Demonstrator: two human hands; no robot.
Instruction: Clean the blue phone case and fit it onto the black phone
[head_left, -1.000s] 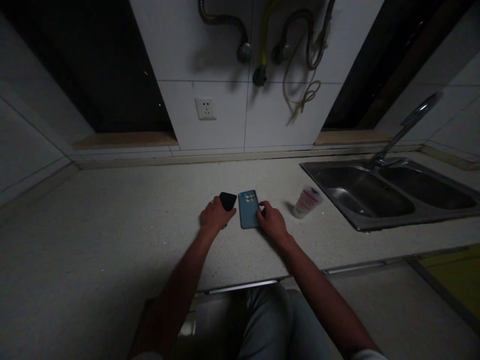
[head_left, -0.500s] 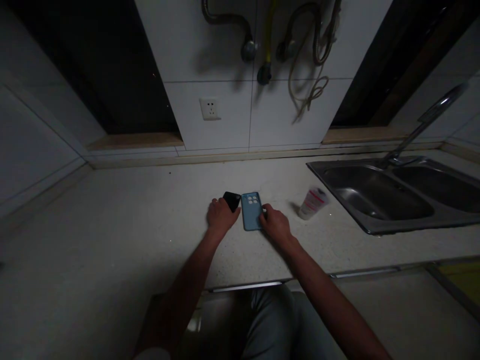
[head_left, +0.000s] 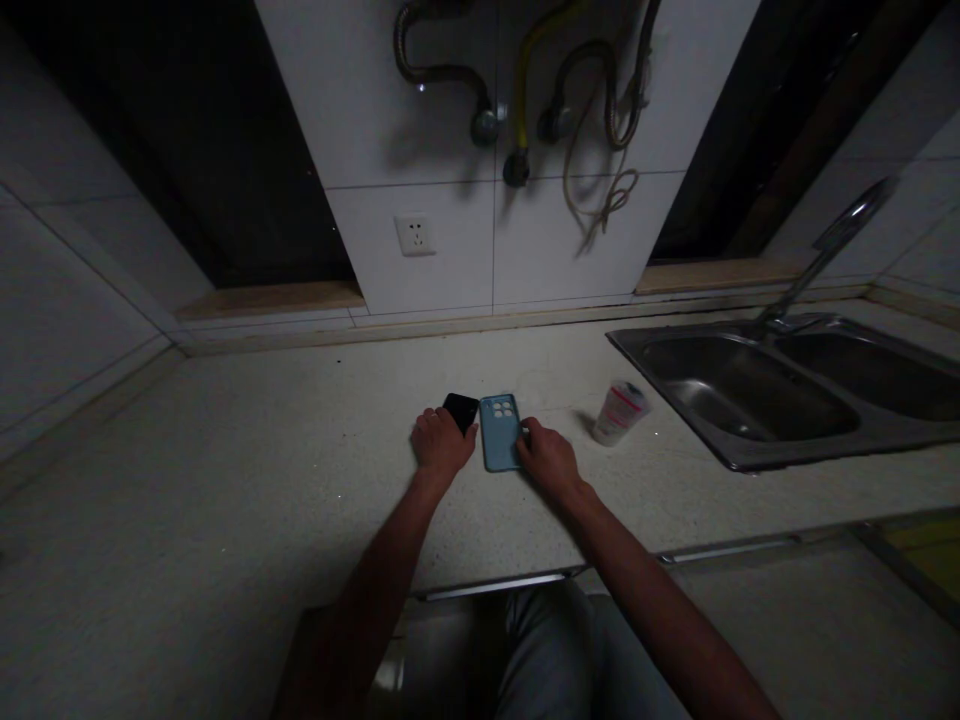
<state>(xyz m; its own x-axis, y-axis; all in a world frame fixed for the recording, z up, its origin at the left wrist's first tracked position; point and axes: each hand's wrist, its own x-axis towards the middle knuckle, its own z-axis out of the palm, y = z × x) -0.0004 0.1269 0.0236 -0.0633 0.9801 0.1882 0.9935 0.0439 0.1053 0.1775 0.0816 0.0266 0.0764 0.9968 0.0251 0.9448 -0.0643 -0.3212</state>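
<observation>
The left hand point(head_left: 442, 445) is curled closed on a black phone point(head_left: 461, 409). The right hand point(head_left: 547, 462), half closed, grips the edge of a blue phone point(head_left: 499, 432).

In a dim kitchen I face a white tiled pillar point(head_left: 420, 120) carrying a wall socket point(head_left: 415, 235) and looped hoses point(head_left: 592, 110). Dark openings point(head_left: 187, 170) with wooden sills point(head_left: 270, 300) flank it; right of it, a steel double sink point(head_left: 735, 390) and faucet point(head_left: 825, 250) are set into the speckled stone surface point(head_left: 225, 480).

A phone point(head_left: 461, 408) lies left of a phone case point(head_left: 499, 432) on the countertop point(head_left: 225, 480).
</observation>
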